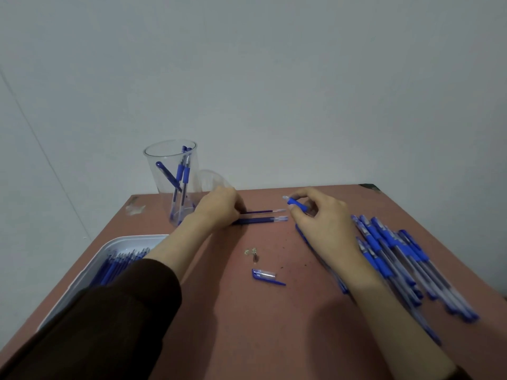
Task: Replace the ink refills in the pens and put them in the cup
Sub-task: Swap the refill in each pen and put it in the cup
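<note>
left hand [219,207] grips two apparent refills [262,216] lying on the worktop [247,325]; right hand [321,218] pinches the grip section [298,204]. align one refill straight with the section before inserting. cup [164,171] stands behind left hand.

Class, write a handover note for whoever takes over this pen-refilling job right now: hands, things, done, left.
Left hand covers the ends of two refills on the table; hold hidden.
Right hand pinches a blue pen front piece.
Done: several pens in the cup.
Left: reassemble this pen, a cap lies loose; pen pile at right, spare refills in tray.
</note>
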